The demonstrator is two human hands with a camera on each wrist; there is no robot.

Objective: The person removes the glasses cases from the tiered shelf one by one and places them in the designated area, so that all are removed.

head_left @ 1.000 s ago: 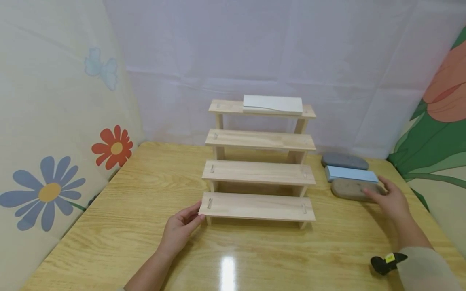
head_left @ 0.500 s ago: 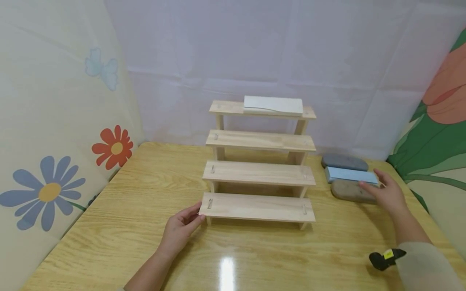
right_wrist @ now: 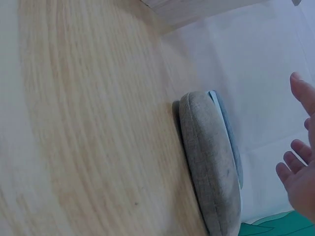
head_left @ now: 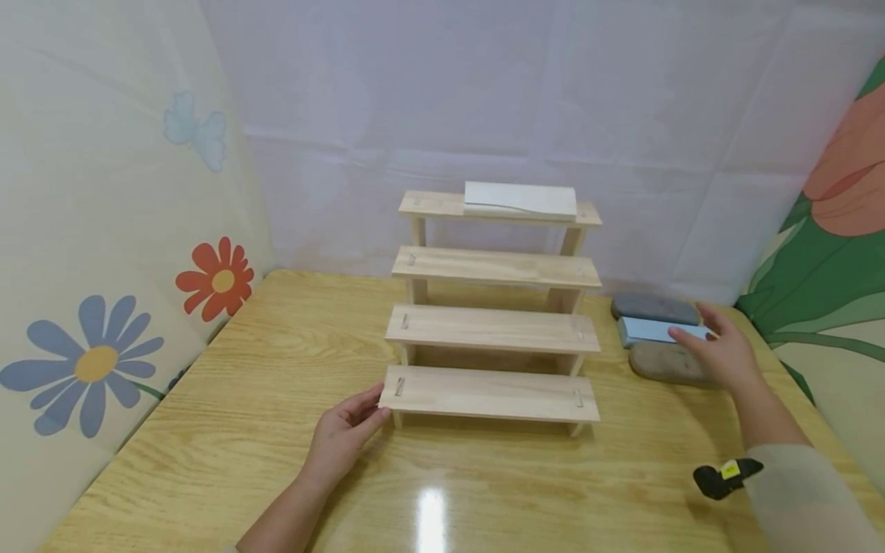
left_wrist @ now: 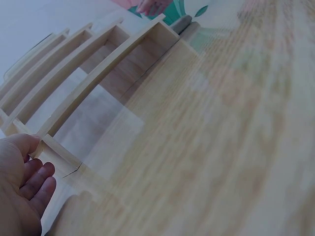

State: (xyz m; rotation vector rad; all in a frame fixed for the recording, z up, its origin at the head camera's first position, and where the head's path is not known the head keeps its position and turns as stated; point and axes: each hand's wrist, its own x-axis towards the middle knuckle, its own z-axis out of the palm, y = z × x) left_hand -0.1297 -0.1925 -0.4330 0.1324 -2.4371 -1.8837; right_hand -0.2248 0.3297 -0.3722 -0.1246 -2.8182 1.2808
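My left hand holds the left end of the lowest step of a four-tier wooden display stand, thumb at its front corner. In the left wrist view, the thumb of that hand lies against the step's corner. My right hand hovers over the right ends of the glasses cases, fingers spread and holding nothing. Below it lie a light blue case and a brown fabric-like case, with a dark grey-blue case behind. A white glasses case rests on the top step.
The wood-grain table carries the stand in the middle and the cases at the right. A pale cloth backdrop hangs behind, with flower-printed sheets on both sides. A black strap piece sticks out from my right sleeve.
My right hand has moved left and away from me, from over the brown case to over the blue one. My left hand stays at the stand.
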